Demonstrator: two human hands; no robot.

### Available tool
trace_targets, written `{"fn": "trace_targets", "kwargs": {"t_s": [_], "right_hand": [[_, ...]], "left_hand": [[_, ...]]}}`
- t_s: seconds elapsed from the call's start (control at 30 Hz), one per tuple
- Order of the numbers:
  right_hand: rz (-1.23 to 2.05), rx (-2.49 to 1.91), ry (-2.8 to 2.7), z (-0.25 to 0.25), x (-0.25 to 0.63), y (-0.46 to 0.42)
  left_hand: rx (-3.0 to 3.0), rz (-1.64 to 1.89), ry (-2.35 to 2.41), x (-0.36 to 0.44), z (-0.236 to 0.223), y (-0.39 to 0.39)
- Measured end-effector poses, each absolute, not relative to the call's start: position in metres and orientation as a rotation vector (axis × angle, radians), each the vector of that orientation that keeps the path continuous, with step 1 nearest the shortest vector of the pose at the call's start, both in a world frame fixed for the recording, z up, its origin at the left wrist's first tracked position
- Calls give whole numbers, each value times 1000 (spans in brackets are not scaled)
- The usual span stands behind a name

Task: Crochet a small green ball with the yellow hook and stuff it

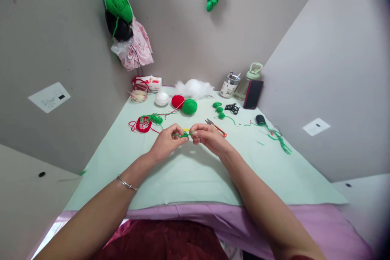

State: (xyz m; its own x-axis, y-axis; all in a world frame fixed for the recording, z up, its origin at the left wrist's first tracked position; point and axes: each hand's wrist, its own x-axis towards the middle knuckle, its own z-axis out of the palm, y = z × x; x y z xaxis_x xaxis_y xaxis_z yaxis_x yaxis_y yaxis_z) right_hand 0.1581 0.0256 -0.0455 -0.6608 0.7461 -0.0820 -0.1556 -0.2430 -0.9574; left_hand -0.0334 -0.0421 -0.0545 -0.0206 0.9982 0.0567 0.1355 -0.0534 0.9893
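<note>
Above the middle of the table, my left hand (167, 141) pinches a small piece of green yarn work (184, 135) between thumb and fingers. Close on its right, my right hand (209, 136) has its fingers closed at the fingertips on a bit of green yarn. A thin yellow thing (186, 129), perhaps a crochet hook handle, shows between the two hands; which hand has hold of it I cannot tell. Orange-handled thread snips (219, 131) lie just behind my right hand. Red and green loose yarn (144, 124) lies beyond my left hand.
Red (177, 101), green (189, 107) and white (161, 98) yarn balls sit farther back, before white stuffing (195, 89). Small green pieces (219, 109), black scissors (232, 108), a phone (253, 94), a bottle (243, 87) and a pen cup (229, 88) stand or lie right. Yarn scraps (283, 144) lie far right.
</note>
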Motion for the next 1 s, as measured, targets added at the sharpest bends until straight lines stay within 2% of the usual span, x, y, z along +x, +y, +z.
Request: {"fn": "trace_targets", "kwargs": {"t_s": [0.77, 1.0], "right_hand": [[2001, -781, -1571, -49, 158, 27], [1803, -735, -1394, -50, 154, 27]], "left_hand": [[1308, 1351, 1266, -33, -53, -44], [1168, 1368, 1166, -34, -56, -39]]}}
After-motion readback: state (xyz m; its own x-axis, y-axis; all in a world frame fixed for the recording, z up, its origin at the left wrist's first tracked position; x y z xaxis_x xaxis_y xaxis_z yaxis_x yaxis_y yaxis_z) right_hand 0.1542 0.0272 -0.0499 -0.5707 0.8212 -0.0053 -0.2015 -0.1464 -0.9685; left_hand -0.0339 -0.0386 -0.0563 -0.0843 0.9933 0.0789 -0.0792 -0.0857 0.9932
